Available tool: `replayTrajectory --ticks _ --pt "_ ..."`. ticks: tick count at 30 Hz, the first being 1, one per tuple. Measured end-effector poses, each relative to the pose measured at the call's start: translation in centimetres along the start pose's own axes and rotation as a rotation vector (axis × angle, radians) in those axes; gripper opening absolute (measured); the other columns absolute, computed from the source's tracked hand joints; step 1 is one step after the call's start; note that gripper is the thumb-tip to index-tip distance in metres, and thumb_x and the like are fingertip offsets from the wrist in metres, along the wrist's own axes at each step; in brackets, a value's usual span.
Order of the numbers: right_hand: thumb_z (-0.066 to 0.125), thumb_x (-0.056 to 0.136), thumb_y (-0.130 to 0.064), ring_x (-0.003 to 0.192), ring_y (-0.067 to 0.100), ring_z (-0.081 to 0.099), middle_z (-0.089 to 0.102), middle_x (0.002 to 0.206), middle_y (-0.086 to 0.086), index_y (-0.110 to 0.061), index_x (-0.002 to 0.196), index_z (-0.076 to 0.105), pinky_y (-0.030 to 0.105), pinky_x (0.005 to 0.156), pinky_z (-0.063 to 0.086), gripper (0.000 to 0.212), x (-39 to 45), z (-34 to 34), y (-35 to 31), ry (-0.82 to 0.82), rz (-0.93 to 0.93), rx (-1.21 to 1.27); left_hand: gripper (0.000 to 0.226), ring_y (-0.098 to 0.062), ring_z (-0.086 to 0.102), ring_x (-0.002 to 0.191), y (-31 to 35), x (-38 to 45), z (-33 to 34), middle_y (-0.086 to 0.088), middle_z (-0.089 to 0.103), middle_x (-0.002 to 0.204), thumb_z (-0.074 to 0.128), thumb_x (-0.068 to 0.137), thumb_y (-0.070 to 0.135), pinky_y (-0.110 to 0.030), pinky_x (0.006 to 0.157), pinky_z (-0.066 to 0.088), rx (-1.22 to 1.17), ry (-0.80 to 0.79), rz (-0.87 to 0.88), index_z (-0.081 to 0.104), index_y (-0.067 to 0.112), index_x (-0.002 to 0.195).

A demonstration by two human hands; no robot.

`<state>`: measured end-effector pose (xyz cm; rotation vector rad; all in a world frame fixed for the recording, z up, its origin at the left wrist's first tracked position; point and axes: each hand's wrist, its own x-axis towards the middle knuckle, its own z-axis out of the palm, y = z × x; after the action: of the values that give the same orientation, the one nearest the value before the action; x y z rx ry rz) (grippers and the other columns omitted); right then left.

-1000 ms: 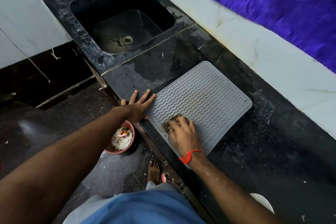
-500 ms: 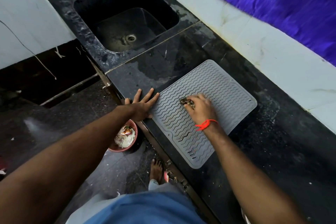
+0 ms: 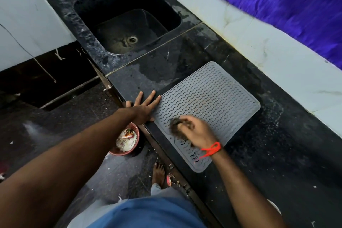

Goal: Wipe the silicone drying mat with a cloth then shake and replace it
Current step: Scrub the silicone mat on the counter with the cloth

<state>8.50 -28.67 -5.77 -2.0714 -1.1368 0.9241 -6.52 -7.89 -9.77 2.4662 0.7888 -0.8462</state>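
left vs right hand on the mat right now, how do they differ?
Pose: the left hand lies flat with fingers straight and spread; the right hand has fingers curled.
Load: the left hand holds nothing; the right hand grips a dark cloth.
Place: the left hand presses at the grey mat's near-left edge, partly on the black counter; the right hand is over the mat's near part, motion-blurred.
Shared: both are at the mat.

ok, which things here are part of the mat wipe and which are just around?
In the job: drying mat, cloth, right hand, left hand.
Just around: sink, red bin, purple fabric.
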Motion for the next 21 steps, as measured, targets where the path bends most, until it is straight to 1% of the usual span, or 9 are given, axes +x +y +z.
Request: replayTrajectory --ticks 2,4,8,11,13,14,15,17,21 --pt "0.059 0.091 -0.027 0.093 0.012 0.062 0.065 0.106 0.0 -0.022 0.115 0.06 0.028 0.071 0.052 0.024 0.7 -2.2 1.7 0.18 0.035 -0.206 0.094 -0.034 -0.022 0.147 -0.1 0.0 0.0 0.015 -0.035 0.155 0.054 0.096 0.042 -0.065 0.108 0.014 -0.012 -0.006 0.0 -0.025 0.05 0.145" --pt "0.056 0.091 -0.026 0.098 0.026 0.06 0.062 0.112 0.006 -0.022 0.118 0.056 0.037 0.077 0.054 0.027 1.0 -2.6 2.8 0.249 0.079 -0.32 0.094 -0.035 -0.023 0.147 -0.1 0.0 0.0 0.015 -0.035 0.155 0.054 0.096 0.042 -0.066 0.108 0.014 -0.009 -0.009 0.004 -0.026 0.05 0.145" --pt "0.051 0.092 -0.035 0.088 0.025 0.06 0.05 0.108 0.001 -0.028 0.11 0.054 0.025 0.059 0.044 0.02 -0.9 1.2 2.2 0.241 0.056 -0.463 0.093 -0.036 -0.022 0.147 0.1 -0.1 0.0 0.013 -0.035 0.156 0.053 0.096 0.043 -0.066 0.107 0.015 -0.001 -0.006 0.0 -0.026 0.049 0.145" --pt "0.05 0.087 -0.035 0.085 0.027 0.06 0.048 0.106 0.0 -0.028 0.102 0.053 0.035 0.063 0.049 0.017 -3.1 5.4 0.0 0.128 -0.023 -0.463 0.092 -0.035 -0.021 0.147 0.1 -0.2 0.0 0.014 -0.035 0.156 0.052 0.097 0.043 -0.065 0.107 0.016 0.001 -0.007 0.001 -0.025 0.049 0.146" --pt "0.054 0.086 -0.029 0.089 0.026 0.061 0.055 0.105 0.001 -0.024 0.101 0.059 0.038 0.073 0.051 0.016 -3.9 6.8 -1.2 0.045 -0.02 -0.297 0.092 -0.035 -0.021 0.148 0.1 -0.2 0.1 0.014 -0.035 0.156 0.053 0.097 0.042 -0.064 0.107 0.016 -0.003 -0.003 -0.002 -0.025 0.049 0.146" --pt "0.058 0.087 -0.024 0.089 0.024 0.062 0.06 0.103 0.002 -0.021 0.1 0.062 0.037 0.075 0.052 0.014 -3.8 6.5 -1.6 0.003 0.028 -0.08 0.092 -0.035 -0.02 0.148 0.1 -0.2 0.1 0.014 -0.035 0.156 0.053 0.097 0.043 -0.064 0.107 0.017 0.0 0.001 -0.002 -0.025 0.049 0.146" --pt "0.061 0.088 -0.02 0.086 0.021 0.065 0.066 0.098 0.003 -0.018 0.099 0.065 0.035 0.072 0.054 0.012 -3.6 5.7 -1.8 -0.037 0.098 0.181 0.092 -0.035 -0.02 0.148 0.1 -0.2 0.1 0.014 -0.035 0.156 0.053 0.097 0.043 -0.063 0.107 0.017 0.006 0.002 -0.002 -0.025 0.049 0.146" --pt "0.064 0.089 -0.021 0.07 0.017 0.066 0.069 0.088 0.002 -0.022 0.099 0.068 0.027 0.048 0.05 0.01 -3.2 3.2 -1.7 -0.051 0.251 0.569 0.092 -0.035 -0.02 0.148 0.2 -0.1 -0.1 0.014 -0.035 0.156 0.052 0.097 0.045 -0.064 0.107 0.017 0.009 -0.005 -0.001 -0.025 0.048 0.146" --pt "0.06 0.092 -0.027 0.071 0.024 0.067 0.063 0.105 0.007 -0.031 0.103 0.06 0.025 0.04 0.046 0.012 -0.4 -1.8 0.7 0.125 0.407 0.667 0.093 -0.036 -0.021 0.148 0.1 -0.1 -0.2 0.013 -0.035 0.156 0.053 0.096 0.044 -0.066 0.108 0.015 0.005 -0.023 -0.008 -0.026 0.049 0.145"
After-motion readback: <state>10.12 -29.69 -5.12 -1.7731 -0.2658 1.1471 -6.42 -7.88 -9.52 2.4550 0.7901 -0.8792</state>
